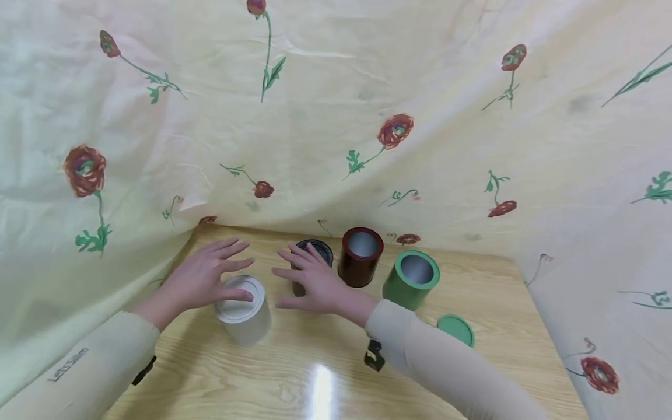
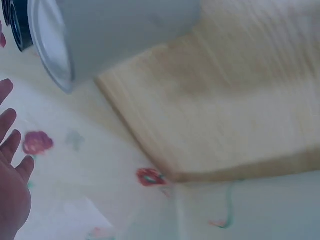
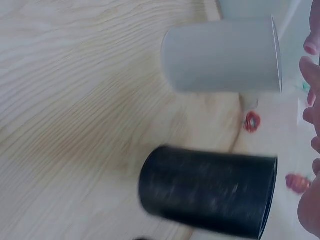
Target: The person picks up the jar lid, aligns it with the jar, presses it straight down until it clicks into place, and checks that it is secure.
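Observation:
My left hand [image 1: 207, 277] is held over the white canister [image 1: 245, 326], fingers spread and holding nothing. Its thumb overlaps the canister's closed white top in the head view; whether they touch, I cannot tell. My right hand [image 1: 317, 286], also spread and holding nothing, hovers in front of the black canister [image 1: 322, 248], partly hiding it. In the right wrist view the white canister [image 3: 222, 56] and black canister [image 3: 207, 190] stand apart, with fingers at the right edge. The left wrist view shows the white canister [image 2: 125, 30] and, at lower left, part of my left hand [image 2: 12, 192].
An open dark red canister [image 1: 359, 265] stands right of the black one, then an open green canister [image 1: 401, 291]. A green lid [image 1: 455, 330] lies on the wooden table [image 1: 262, 385] near my right sleeve. Flowered cloth [image 1: 315, 146] hangs behind and beside the table.

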`<state>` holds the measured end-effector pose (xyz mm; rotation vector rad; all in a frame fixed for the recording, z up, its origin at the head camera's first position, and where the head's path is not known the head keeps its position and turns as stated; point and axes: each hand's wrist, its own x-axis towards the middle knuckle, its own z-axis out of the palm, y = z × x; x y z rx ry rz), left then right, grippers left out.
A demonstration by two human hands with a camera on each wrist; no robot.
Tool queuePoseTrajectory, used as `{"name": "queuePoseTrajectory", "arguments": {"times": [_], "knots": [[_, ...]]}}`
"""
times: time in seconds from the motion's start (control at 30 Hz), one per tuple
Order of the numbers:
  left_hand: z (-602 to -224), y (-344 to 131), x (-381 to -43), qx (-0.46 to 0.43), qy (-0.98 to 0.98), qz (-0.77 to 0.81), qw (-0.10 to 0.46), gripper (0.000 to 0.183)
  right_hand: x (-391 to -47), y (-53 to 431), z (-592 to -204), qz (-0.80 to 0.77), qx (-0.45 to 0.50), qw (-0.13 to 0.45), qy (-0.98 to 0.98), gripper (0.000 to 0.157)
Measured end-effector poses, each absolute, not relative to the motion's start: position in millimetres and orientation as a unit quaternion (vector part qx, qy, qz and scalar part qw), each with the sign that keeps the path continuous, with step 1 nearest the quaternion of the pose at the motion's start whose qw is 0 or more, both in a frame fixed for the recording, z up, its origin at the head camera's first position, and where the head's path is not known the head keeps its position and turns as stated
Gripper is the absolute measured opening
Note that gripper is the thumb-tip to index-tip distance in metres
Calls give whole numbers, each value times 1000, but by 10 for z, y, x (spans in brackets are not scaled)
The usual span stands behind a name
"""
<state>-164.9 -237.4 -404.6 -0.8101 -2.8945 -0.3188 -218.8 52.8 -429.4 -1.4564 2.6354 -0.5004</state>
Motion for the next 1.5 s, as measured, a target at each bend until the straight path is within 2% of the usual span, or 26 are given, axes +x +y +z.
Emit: {"name": "queuePoseTrajectory", "arguments": {"times": [0.67, 0.9, 1.5], "knots": [[-3924, -1653, -1846, -337, -935, -92, 59, 88, -1978, 1792, -4175, -231, -425, 2, 875, 70], [-3961, -1354, -1831, -347, -933, -87, 41, 90, -1852, 2124, -4143, -225, -407, -7, 885, 68], [-4160, -515, -1861, -390, -919, -34, 35, 94, -1586, 2801, -4238, -198, -363, -54, 909, 69]]}}
